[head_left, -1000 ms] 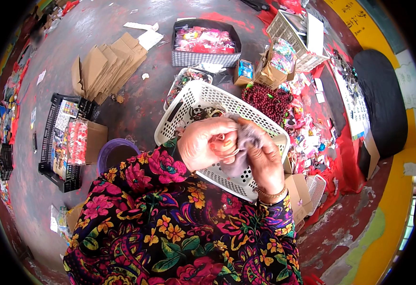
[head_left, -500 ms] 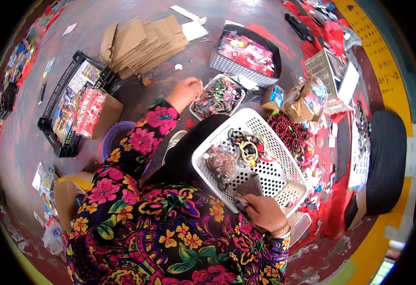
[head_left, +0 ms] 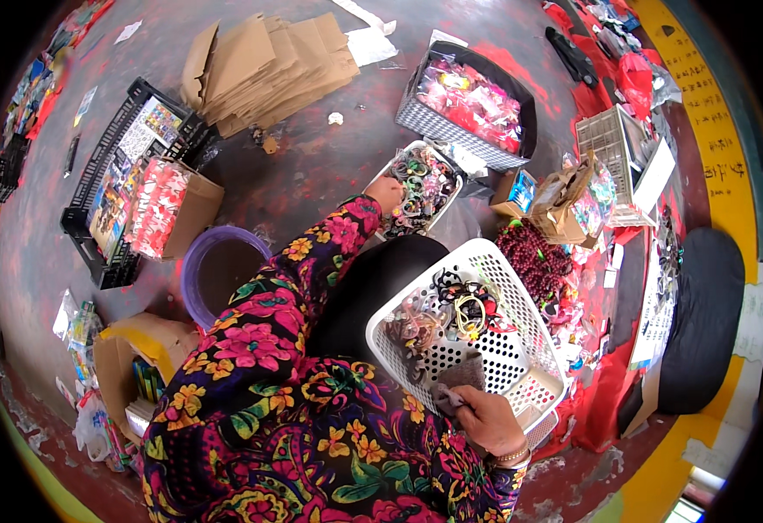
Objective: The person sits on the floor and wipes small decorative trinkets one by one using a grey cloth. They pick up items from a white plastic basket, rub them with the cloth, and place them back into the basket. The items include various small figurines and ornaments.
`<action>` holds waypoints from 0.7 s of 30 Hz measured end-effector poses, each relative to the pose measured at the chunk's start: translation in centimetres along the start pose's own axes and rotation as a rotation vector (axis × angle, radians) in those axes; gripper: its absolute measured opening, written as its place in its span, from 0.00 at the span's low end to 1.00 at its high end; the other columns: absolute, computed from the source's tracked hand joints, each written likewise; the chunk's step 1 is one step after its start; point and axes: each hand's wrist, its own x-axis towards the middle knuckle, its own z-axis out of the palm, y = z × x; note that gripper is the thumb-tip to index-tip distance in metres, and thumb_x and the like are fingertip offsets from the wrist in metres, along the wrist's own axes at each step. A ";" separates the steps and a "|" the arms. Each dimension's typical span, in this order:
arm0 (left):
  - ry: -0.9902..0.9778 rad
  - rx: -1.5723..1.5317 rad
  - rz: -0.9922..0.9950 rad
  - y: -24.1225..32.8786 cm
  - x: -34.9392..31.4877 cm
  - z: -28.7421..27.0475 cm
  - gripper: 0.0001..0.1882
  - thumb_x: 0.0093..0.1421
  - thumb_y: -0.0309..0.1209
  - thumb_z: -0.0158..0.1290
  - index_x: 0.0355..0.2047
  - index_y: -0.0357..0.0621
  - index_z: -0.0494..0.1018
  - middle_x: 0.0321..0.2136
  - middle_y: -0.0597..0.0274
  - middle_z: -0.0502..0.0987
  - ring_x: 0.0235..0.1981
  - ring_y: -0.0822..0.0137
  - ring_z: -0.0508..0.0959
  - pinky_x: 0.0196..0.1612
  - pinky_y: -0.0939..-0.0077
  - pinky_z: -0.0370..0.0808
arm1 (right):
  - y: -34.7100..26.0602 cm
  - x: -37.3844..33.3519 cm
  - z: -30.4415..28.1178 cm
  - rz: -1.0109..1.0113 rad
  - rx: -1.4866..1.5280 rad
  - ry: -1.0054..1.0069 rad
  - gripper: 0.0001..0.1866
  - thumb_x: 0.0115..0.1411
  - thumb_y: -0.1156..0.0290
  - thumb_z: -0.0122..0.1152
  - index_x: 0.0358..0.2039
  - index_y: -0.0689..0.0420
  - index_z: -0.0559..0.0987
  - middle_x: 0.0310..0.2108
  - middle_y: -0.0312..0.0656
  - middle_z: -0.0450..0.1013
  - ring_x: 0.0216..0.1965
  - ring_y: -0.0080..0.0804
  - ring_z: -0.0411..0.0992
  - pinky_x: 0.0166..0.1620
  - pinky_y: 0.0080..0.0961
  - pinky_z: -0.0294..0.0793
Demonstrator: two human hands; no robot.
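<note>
Right hand [head_left: 492, 422]: fingers closed on one bunched end of a grey cloth [head_left: 466, 371], at the near edge of the white basket [head_left: 525, 309]; probably pinched by that end so the rest stays loose.
Grey cloth: over the basket's holed bottom, towards its near edge; crumpled at the grip, flatter beyond it; dull and soft-looking.
White basket: just beside the dark-clad knee [head_left: 373, 283], likely kept there for easy reach; dark bands and a pale ring [head_left: 470, 317] lie heaped towards its far left.
Left hand [head_left: 385, 193]: stretched out to the left edge of a small white tray [head_left: 448, 204]; fingers partly hidden; whether they hold anything, I cannot tell.
Small white tray: on the floor [head_left: 299, 166]; full of tangled multicoloured hair ties [head_left: 423, 179]; its sides presumably contain the heap.
Floor around: maroon beads [head_left: 534, 261] beside the basket; purple bucket [head_left: 194, 283] well left.
</note>
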 end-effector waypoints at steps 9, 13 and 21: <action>0.040 0.248 -0.275 -5.5 -0.6 -0.2 0.14 0.51 0.38 0.47 0.31 0.44 0.77 0.31 0.49 0.77 0.36 0.52 0.76 0.42 0.62 0.72 | -1.1 -1.2 0.4 0.005 0.025 0.023 0.14 0.50 0.75 0.49 0.39 0.55 0.73 0.26 0.48 0.71 0.29 0.47 0.71 0.32 0.33 0.70; 0.208 0.141 -0.302 -7.2 -2.0 -2.7 0.14 0.51 0.38 0.47 0.29 0.42 0.76 0.29 0.47 0.76 0.34 0.49 0.76 0.41 0.63 0.72 | -1.0 -0.9 -0.1 -0.071 0.019 0.027 0.12 0.51 0.73 0.48 0.37 0.54 0.73 0.27 0.48 0.71 0.31 0.49 0.70 0.33 0.36 0.69; 0.168 -0.305 0.265 12.9 -5.6 -12.3 0.09 0.60 0.29 0.47 0.36 0.37 0.73 0.30 0.65 0.76 0.34 0.76 0.73 0.40 0.82 0.68 | -0.1 -1.7 1.1 -0.231 -0.073 0.058 0.15 0.51 0.74 0.50 0.42 0.56 0.73 0.33 0.47 0.72 0.36 0.46 0.70 0.38 0.34 0.70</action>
